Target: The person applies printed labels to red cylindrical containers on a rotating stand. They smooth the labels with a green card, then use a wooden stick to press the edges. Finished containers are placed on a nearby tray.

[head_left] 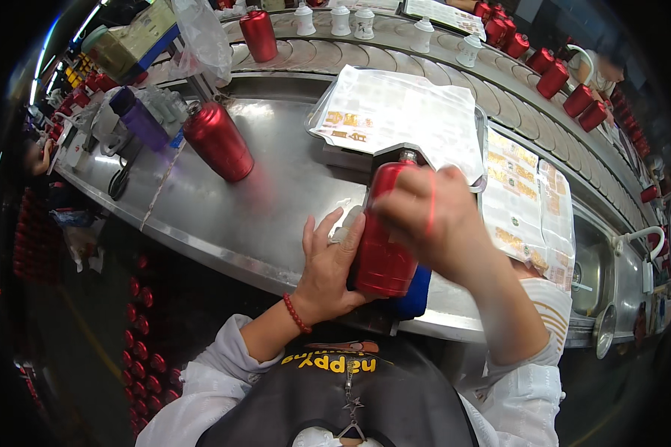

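The glossy red metal bottle (384,261) touches the person's wide-spread left hand (326,270); the blurred right hand (434,212) curls across its front; what it grips, I cannot tell.

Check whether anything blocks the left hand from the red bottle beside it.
Nothing visible does: the left hand lies against the left side of the red bottle. A pale piece shows near where they meet, but whether it reaches between them is unclear.

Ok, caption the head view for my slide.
Hands at a red bottle by a metal bench, another bottle to the left.
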Demonstrator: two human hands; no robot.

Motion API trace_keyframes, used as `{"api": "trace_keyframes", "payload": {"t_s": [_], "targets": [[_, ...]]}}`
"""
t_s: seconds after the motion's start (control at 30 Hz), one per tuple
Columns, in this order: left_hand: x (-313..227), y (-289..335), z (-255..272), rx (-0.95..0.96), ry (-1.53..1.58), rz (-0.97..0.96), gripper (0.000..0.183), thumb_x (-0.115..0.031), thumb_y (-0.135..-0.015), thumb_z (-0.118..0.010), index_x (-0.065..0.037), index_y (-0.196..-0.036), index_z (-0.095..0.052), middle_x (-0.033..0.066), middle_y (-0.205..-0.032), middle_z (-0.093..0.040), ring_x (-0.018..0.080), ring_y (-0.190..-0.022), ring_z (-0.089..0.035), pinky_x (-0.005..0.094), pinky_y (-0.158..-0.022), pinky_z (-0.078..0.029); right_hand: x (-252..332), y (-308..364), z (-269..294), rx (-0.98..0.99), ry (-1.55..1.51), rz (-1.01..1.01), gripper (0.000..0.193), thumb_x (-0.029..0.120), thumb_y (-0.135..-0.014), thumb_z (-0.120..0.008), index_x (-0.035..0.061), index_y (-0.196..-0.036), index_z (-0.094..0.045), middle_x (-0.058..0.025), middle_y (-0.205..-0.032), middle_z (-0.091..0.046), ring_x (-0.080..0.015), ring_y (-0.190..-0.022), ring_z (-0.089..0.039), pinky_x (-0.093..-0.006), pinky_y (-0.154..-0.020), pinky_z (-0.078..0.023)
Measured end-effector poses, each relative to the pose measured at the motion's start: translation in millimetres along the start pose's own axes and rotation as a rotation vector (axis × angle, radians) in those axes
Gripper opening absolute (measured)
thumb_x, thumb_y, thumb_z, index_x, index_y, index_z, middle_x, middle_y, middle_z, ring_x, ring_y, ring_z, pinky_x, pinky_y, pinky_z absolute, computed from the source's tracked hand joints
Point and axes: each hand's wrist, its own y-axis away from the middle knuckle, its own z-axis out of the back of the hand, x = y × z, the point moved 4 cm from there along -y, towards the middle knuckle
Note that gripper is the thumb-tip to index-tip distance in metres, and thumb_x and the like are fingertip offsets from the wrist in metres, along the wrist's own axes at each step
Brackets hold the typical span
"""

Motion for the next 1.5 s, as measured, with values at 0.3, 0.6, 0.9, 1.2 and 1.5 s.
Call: {"api": "trace_keyframes", "payload": {"t_s": [0.3,0.6,0.9,1.2,1.5], "targets": [[5,6,-6,-0.040,0.026,-0.018,0.111,-0.065,-0.081,-0.070,0.004,-0.156,-0.027,0.0182,-0.143,-0.052,0.0412,-0.140,-0.034,0.0656,-0.115,-0.010,-2,40,-8,-0.201,-0.133,0.142,0.020,0.015,-0.079,-0.079,0.0111,-0.096,-0.069,-0.0069,-0.081,-0.058,-0.0263,-0.072,-0.059,-0.0365,-0.070,-0.044],[9,2,-9,0.002,0.088,-0.087,0.112,-0.070,-0.084,-0.064,0.004,-0.157,-0.022,0.0199,-0.143,-0.054,0.0417,-0.146,-0.026,0.0635,-0.117,-0.009,-48,85,-40,-0.487,-0.409,-0.290,0.038,-0.004,-0.073,-0.082,0.0082,-0.107,-0.070,-0.0107,-0.097,-0.061,-0.0210,-0.082,-0.062,-0.0280,-0.069,-0.051],[15,-96,22,0.233,-0.013,-0.571,0.066,-0.070,-0.099,-0.030,-0.025,-0.134,-0.063,-0.0034,-0.135,-0.064,0.0288,-0.144,-0.031,0.0550,-0.122,0.002,5,128,-18,-0.199,-0.876,-0.494,0.029,0.000,-0.092,-0.065,-0.0004,-0.121,-0.061,-0.0126,-0.100,-0.065,-0.0220,-0.086,-0.064,-0.0312,-0.077,-0.051],[-5,-74,21,0.204,0.052,-0.677,0.051,-0.063,-0.101,-0.038,-0.027,-0.107,-0.074,-0.0076,-0.111,-0.072,0.0202,-0.127,-0.047,0.0557,-0.124,-0.003,-264,206,21,-0.216,0.027,-0.943,0.020,0.000,-0.093,-0.056,0.0007,-0.107,-0.070,-0.0170,-0.122,-0.067,-0.0305,-0.118,-0.063,-0.0343,-0.101,-0.047],[7,-58,13,0.132,0.117,-0.612,0.047,-0.062,-0.101,-0.039,-0.032,-0.102,-0.075,-0.0129,-0.111,-0.073,0.0170,-0.128,-0.045,0.0561,-0.123,-0.002,-455,202,-20,0.173,0.484,-1.322,0.052,0.051,-0.083,-0.072,0.0118,-0.118,-0.072,-0.0191,-0.117,-0.068,-0.0329,-0.127,-0.053,-0.0460,-0.105,-0.042]]}}
